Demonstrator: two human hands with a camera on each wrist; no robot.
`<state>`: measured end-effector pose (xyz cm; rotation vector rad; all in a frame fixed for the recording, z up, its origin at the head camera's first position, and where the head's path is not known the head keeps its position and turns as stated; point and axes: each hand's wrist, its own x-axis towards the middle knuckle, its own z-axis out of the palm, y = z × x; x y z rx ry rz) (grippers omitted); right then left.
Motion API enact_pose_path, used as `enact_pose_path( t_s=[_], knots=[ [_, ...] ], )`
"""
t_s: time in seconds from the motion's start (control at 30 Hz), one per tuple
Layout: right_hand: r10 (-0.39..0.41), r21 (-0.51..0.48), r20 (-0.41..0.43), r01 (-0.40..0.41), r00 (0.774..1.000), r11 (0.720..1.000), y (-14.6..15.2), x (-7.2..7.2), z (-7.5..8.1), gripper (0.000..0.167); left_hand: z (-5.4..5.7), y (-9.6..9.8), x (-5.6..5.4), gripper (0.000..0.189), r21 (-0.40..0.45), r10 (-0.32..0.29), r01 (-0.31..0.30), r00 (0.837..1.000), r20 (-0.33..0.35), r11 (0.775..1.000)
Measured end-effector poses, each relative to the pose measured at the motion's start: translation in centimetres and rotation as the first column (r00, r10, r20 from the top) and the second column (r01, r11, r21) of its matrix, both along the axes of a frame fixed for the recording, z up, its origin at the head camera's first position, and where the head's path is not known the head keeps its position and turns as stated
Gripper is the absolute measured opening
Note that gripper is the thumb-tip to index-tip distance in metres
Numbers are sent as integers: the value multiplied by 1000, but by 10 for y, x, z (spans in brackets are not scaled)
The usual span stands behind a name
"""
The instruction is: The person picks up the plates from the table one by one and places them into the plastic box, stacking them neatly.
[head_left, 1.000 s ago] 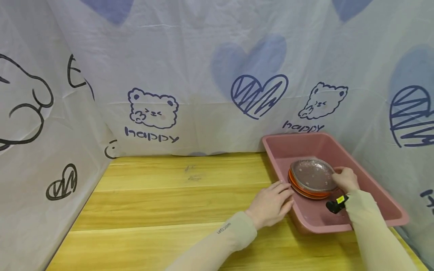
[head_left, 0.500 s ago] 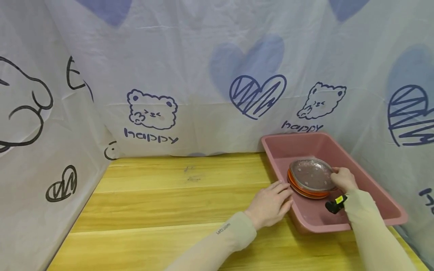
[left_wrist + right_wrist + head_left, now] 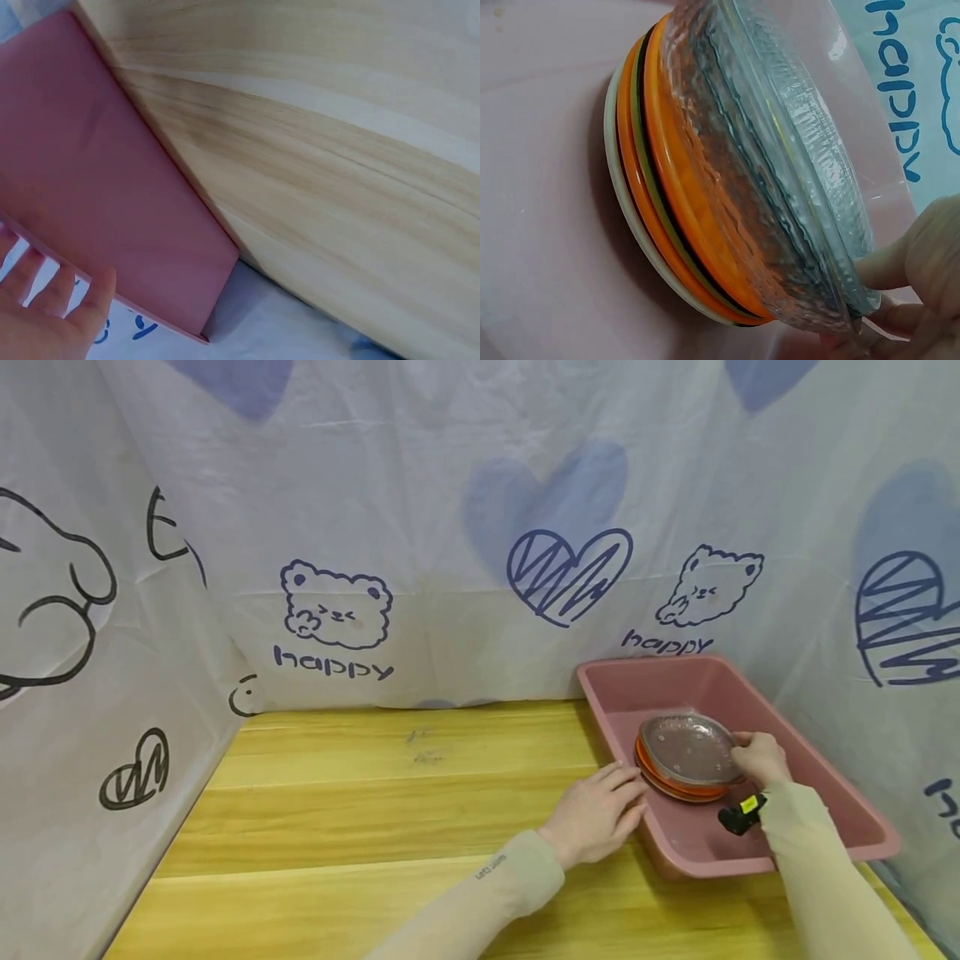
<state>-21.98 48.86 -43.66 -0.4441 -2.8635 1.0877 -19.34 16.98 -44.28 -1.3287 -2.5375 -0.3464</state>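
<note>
My right hand (image 3: pixel 761 758) pinches the near right edge of a clear glass plate (image 3: pixel 686 750), at the top of a stack in the pink plastic tub (image 3: pixel 813 768). Side on, in the right wrist view, the clear textured glass (image 3: pixel 780 142) shows several layered rims, with thumb and fingers on either side of the edge. Beneath it are orange plates (image 3: pixel 679 187), and a pale plate (image 3: pixel 615 142) lies at the bottom. My left hand (image 3: pixel 596 814) holds the tub's left rim, thumb (image 3: pixel 101 296) against the outer wall and the other fingers over the rim.
The tub stands at the right end of a wooden table (image 3: pixel 360 827). White curtains (image 3: pixel 442 527) printed with hearts and bears close off the back and both sides. A black wrist device (image 3: pixel 742 814) with a yellow label sits by my right cuff.
The hands, plates and tub keep their places relative to each other. Only the head view shifts very slightly.
</note>
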Motion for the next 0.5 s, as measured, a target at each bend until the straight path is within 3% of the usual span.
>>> enact_pose_path(
  t_s=[0.17,0.33,0.5],
  knots=[
    [-78,53,-83,83,993,995,-10,2,2,55,5,-9,-2,44,6,-25,25,992,125,1000],
    [-132,131,-288,175,949,976,-28,-5,9,49,10,-24,-6,42,9,-35,34,983,182,999],
    [-81,109,-391,134,917,985,-63,-12,27,45,9,-49,-13,42,13,9,-13,974,227,1000]
  ],
)
